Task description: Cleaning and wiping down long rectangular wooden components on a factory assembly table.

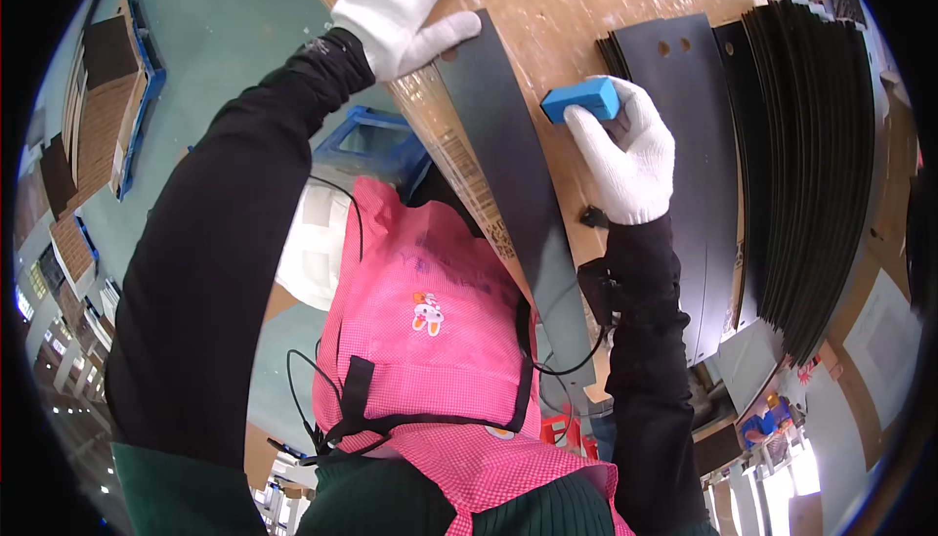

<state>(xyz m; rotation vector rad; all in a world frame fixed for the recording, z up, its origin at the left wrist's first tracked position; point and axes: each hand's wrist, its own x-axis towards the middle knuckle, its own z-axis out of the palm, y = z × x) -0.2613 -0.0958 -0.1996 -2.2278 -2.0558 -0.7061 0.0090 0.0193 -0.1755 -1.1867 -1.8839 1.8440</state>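
A long dark grey panel (pixel 510 150) with a hole near its far end lies along the edge of a plastic-wrapped cardboard surface (pixel 532 8). My left hand (pixel 403 16), in a white glove, rests at the panel's far end. Its thumb lies across the panel and its other fingers stretch out over the cardboard. In my right hand (pixel 630 150), also gloved in white, a small blue rectangular block (pixel 578 100) is pinched between thumb and fingers. That hand is raised to the right of the panel, and the block is apart from it.
To the right lie more grey panels (pixel 684 184) with holes, beside a large stack of black panels (pixel 806 165). A small black object (pixel 593 216) sits near my right wrist. Stacked brown boards (pixel 106 116) stand on the floor at far left. Black cables (pixel 572 370) hang near my pink apron.
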